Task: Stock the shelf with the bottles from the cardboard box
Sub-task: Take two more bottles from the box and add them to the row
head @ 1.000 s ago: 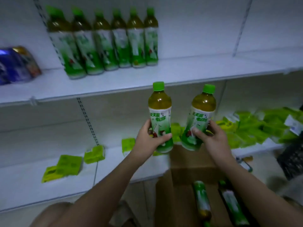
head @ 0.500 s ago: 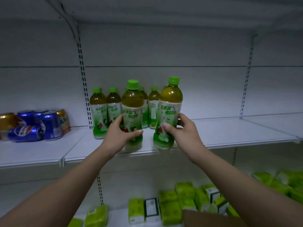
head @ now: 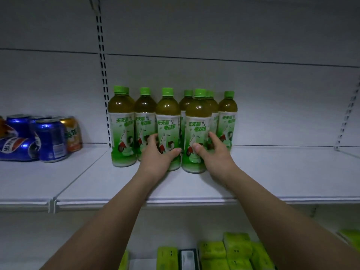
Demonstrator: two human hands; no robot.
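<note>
Head view: placing step. Left hand [head: 155, 160] gripping one bottle [head: 168, 129], right hand [head: 212, 154] gripping another [head: 197, 131], both upright on shelf [head: 272, 172]. Next, probably: letting go, back to box.

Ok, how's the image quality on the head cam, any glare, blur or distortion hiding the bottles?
Head view: dim, bluish light; small glints on the bottle shoulders, labels legible; shelf edge and uprights bow from wide-angle distortion; soda cans at the left slightly soft.
</note>
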